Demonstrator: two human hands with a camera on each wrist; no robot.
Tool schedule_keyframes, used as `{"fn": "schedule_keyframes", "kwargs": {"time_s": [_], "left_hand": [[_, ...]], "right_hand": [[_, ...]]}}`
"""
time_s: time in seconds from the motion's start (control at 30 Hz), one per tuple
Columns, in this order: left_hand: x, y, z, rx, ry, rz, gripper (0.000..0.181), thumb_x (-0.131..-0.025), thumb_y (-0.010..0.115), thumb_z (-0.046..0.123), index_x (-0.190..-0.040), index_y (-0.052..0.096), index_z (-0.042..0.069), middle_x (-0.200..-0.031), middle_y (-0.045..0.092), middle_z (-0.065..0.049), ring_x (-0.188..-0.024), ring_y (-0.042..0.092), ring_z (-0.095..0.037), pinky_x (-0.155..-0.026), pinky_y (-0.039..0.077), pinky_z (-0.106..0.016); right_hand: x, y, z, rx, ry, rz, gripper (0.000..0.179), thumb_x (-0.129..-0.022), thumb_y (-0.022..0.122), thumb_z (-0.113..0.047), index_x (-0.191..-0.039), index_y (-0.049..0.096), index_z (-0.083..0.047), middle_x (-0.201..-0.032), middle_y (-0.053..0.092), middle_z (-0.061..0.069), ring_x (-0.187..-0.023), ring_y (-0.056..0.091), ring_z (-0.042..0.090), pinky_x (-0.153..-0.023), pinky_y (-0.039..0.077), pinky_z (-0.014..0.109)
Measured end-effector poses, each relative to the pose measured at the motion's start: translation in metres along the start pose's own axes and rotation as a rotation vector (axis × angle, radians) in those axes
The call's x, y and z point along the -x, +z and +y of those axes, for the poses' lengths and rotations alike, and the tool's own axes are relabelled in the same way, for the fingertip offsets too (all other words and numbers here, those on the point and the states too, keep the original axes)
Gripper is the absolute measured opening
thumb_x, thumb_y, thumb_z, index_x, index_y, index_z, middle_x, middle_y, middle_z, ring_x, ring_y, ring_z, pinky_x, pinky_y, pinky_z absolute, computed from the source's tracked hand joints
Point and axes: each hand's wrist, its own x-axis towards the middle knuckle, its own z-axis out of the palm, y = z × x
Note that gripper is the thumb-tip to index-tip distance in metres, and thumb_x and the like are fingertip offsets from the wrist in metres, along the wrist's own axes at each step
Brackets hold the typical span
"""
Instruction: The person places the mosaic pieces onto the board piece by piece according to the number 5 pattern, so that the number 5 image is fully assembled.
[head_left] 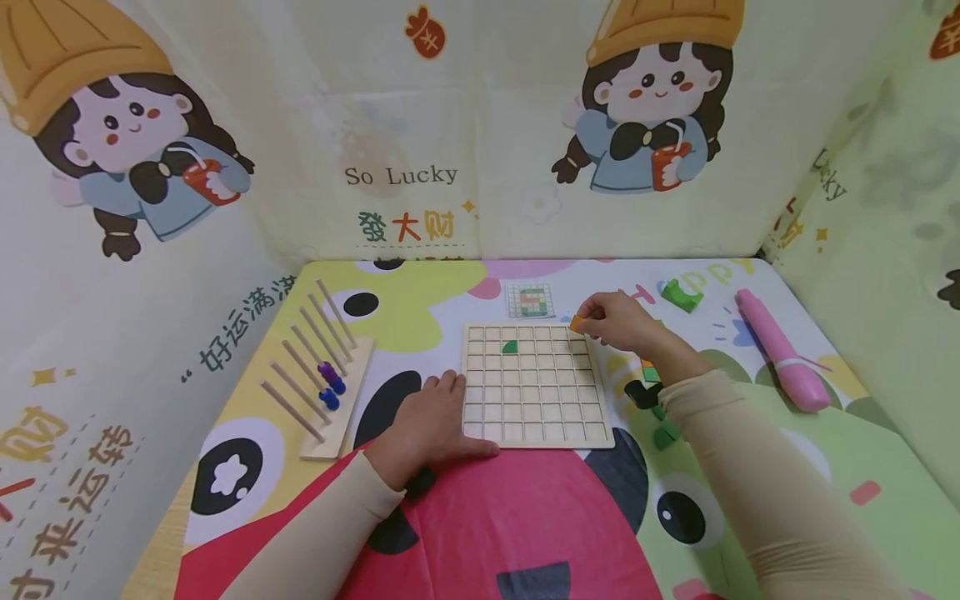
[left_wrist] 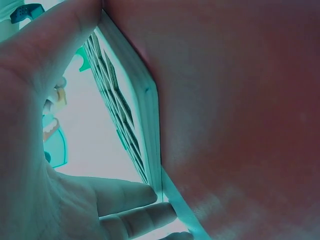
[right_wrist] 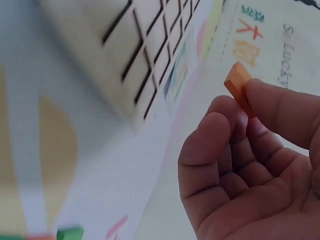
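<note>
A square wooden grid board [head_left: 483, 412] lies flat in front of me, with a green quarter-round piece [head_left: 510, 347] in a cell of its upper part. My left hand [head_left: 427, 421] rests at the board's near left corner, fingers against the left edge and thumb along the near edge. In the left wrist view, its straight fingers touch the board's side [left_wrist: 150, 105]. My right hand [head_left: 622, 323] pinches a small orange block [right_wrist: 237, 82] between thumb and fingertips, over the far right corner of the board. A printed pattern card [head_left: 529, 300] lies just beyond the board.
On the left stands a wooden peg rack [head_left: 358, 375] with purple and blue beads on some pegs. Several green and orange blocks [head_left: 665, 433] lie right of the board, partly under my right forearm. Further right are a green curved block [head_left: 681, 295] and a long pink object [head_left: 783, 350].
</note>
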Motion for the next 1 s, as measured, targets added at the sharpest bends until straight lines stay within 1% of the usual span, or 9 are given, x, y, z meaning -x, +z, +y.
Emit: {"fn": "schedule_keyframes", "kwargs": {"time_s": [0.07,0.17,0.37,0.5,0.7,0.83,1.0], "left_hand": [[0.0,0.0,0.0,0.0,-0.001,-0.002,0.121,-0.067,0.075,0.083,-0.152,0.044,0.003,-0.146,0.052,-0.014,-0.125,0.053,-0.03,-0.09,0.059,-0.045],[-0.001,0.0,0.0,0.001,-0.002,-0.009,0.122,-0.067,0.076,0.082,-0.153,0.043,0.003,-0.148,0.051,-0.015,-0.127,0.053,-0.03,-0.091,0.059,-0.045],[-0.001,0.0,0.0,0.016,-0.006,-0.014,0.122,-0.066,0.076,0.082,-0.154,0.043,0.003,-0.149,0.05,-0.015,-0.129,0.052,-0.031,-0.094,0.058,-0.047],[-0.001,0.0,0.0,0.012,-0.003,-0.006,0.122,-0.066,0.076,0.083,-0.153,0.044,0.003,-0.147,0.051,-0.015,-0.127,0.053,-0.031,-0.092,0.059,-0.046],[0.0,0.001,-0.001,0.006,0.004,0.001,0.121,-0.067,0.076,0.083,-0.152,0.045,0.003,-0.145,0.052,-0.014,-0.126,0.054,-0.03,-0.09,0.06,-0.044],[0.001,0.0,0.0,0.001,0.006,0.004,0.12,-0.067,0.076,0.082,-0.151,0.045,0.003,-0.144,0.053,-0.014,-0.124,0.054,-0.029,-0.088,0.06,-0.044],[0.001,0.001,0.001,0.0,0.013,0.022,0.119,-0.066,0.076,0.083,-0.149,0.046,0.003,-0.14,0.054,-0.013,-0.119,0.055,-0.028,-0.086,0.06,-0.042]], "right_hand": [[-0.003,0.007,-0.003,-0.016,-0.016,-0.03,0.016,-0.103,0.061,-0.013,-0.115,0.062,-0.002,-0.103,0.066,0.02,-0.094,0.061,0.036,-0.076,0.053,0.033],[-0.008,0.017,-0.009,-0.018,-0.039,-0.065,0.016,-0.104,0.06,-0.013,-0.115,0.061,-0.002,-0.101,0.065,0.017,-0.093,0.06,0.037,-0.073,0.051,0.032],[-0.013,0.036,-0.021,-0.004,-0.091,-0.115,0.013,-0.104,0.06,-0.012,-0.113,0.061,-0.003,-0.103,0.064,0.011,-0.089,0.06,0.031,-0.072,0.049,0.032],[-0.016,0.048,-0.027,0.036,-0.119,-0.132,0.011,-0.103,0.062,-0.012,-0.11,0.063,-0.004,-0.101,0.065,0.009,-0.087,0.061,0.027,-0.075,0.049,0.033],[-0.023,0.066,-0.035,0.135,-0.166,-0.143,0.007,-0.099,0.064,-0.01,-0.103,0.066,-0.005,-0.095,0.067,0.006,-0.087,0.057,0.021,-0.079,0.046,0.034],[-0.029,0.077,-0.039,0.188,-0.187,-0.149,0.004,-0.097,0.066,-0.01,-0.099,0.068,-0.007,-0.091,0.068,0.003,-0.086,0.057,0.019,-0.079,0.046,0.034],[-0.033,0.086,-0.042,0.223,-0.192,-0.159,0.003,-0.097,0.066,-0.011,-0.099,0.068,-0.009,-0.09,0.067,0.002,-0.084,0.056,0.019,-0.078,0.047,0.033]]}}
